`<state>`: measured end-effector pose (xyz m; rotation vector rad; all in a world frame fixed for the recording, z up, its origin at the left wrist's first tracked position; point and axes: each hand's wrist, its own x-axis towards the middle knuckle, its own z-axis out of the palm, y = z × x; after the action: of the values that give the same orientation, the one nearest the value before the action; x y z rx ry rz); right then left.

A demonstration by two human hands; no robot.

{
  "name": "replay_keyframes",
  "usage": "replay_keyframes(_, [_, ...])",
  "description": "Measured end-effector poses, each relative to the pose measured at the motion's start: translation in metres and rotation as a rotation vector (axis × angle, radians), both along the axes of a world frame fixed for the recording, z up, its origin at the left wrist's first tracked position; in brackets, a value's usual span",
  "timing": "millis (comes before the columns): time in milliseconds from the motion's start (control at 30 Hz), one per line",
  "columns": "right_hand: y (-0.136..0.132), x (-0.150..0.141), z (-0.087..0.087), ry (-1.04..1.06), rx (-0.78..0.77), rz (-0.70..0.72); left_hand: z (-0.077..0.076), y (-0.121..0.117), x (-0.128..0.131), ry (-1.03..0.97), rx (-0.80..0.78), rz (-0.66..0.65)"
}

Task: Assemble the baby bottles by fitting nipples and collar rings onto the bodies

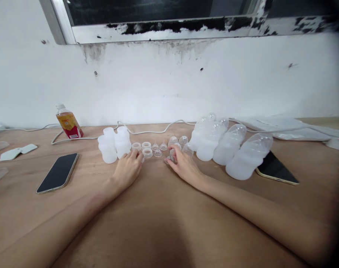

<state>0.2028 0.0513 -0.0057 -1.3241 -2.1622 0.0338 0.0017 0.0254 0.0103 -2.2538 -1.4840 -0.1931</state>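
Note:
My left hand (129, 165) is low on the table, fingers bent together over a clear ring, mostly hidden under the fingertips. Beside it are several more clear collar rings (147, 153) and, to their right, small clear bottle nipples (157, 153). My right hand (184, 165) curls its thumb and index finger around a clear domed cap (170, 160), partly covered by the hand. More clear domed caps (183, 140) stand just behind it. Frosted white bottles without tops (109, 150) stand left of the rings. Capped frosted bottles (242, 162) are grouped on the right.
A phone (57, 173) lies at left, and another dark phone (277, 167) sits partly behind the capped bottles. A drink bottle (69, 121) stands near the wall. A white cable (155, 132) runs along the back. Plastic bags (287, 128) lie back right.

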Motion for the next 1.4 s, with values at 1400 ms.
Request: replay_keyframes(1400, [-0.004, -0.002, 0.001, -0.213, 0.010, 0.015, -0.014, 0.008, -0.004, -0.194, -0.012, -0.255])
